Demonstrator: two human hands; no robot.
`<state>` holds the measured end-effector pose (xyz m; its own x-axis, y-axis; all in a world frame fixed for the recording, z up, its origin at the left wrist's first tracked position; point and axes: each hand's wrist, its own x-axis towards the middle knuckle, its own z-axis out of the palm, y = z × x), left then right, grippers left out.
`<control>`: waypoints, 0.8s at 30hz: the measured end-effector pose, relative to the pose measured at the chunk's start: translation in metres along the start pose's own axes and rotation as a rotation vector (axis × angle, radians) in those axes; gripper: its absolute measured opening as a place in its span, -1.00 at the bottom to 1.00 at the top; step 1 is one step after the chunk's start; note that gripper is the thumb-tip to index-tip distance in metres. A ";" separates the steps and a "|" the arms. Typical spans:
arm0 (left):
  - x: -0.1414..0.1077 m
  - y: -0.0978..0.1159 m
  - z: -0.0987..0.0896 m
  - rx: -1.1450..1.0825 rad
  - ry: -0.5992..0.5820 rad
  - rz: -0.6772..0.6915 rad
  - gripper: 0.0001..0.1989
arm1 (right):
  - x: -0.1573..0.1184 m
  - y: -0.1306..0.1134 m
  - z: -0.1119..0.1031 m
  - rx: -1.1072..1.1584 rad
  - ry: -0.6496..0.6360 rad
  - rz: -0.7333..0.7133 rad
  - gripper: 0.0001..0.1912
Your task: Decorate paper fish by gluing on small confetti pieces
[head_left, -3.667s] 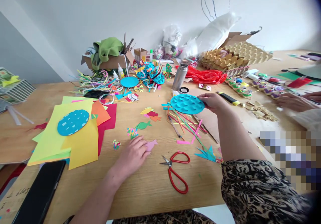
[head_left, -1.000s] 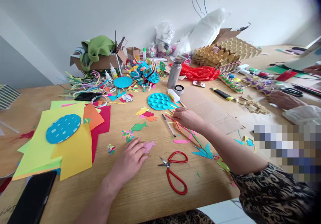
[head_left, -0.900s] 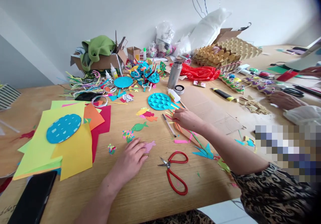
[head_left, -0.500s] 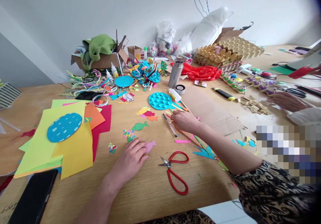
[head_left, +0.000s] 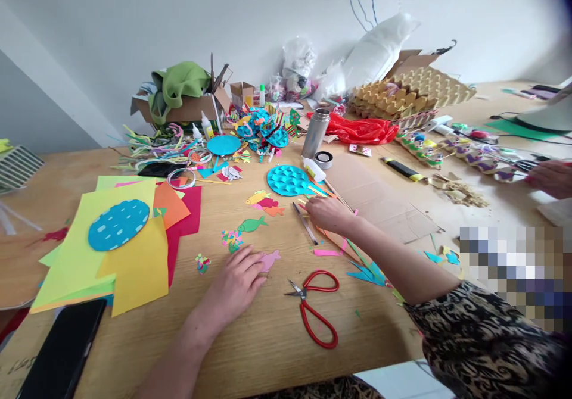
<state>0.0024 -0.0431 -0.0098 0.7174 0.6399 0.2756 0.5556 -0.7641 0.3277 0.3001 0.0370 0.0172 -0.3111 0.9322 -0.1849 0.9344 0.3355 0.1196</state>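
Left hand (head_left: pixel 236 283) flat, open, fingertips on pink paper fish (head_left: pixel 270 259); right hand (head_left: pixel 328 213) apparently pinching coloured paper strips (head_left: pixel 333 241) on the tabletop (head_left: pixel 268 339).

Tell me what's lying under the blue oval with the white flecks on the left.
The blue oval lies on a yellow sheet, one of several overlapping coloured sheets: lime, orange and red show at the edges. How many sheets lie directly beneath the oval is hidden.
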 end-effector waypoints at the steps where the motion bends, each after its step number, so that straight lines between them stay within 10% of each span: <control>1: 0.000 0.000 0.000 -0.003 0.001 -0.001 -0.78 | 0.000 0.005 -0.001 0.010 0.001 0.028 -0.75; 8: -0.001 -0.002 0.001 0.012 -0.019 0.005 -0.80 | 0.013 0.026 -0.017 0.069 -0.017 0.145 -0.73; 24: -0.002 -0.006 0.004 0.026 -0.031 0.009 -0.79 | 0.054 -0.014 -0.022 0.010 -0.093 0.194 -0.67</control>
<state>-0.0009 -0.0405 -0.0156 0.7351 0.6301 0.2502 0.5592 -0.7722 0.3018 0.2660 0.0855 0.0265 -0.1083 0.9626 -0.2483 0.9770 0.1491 0.1521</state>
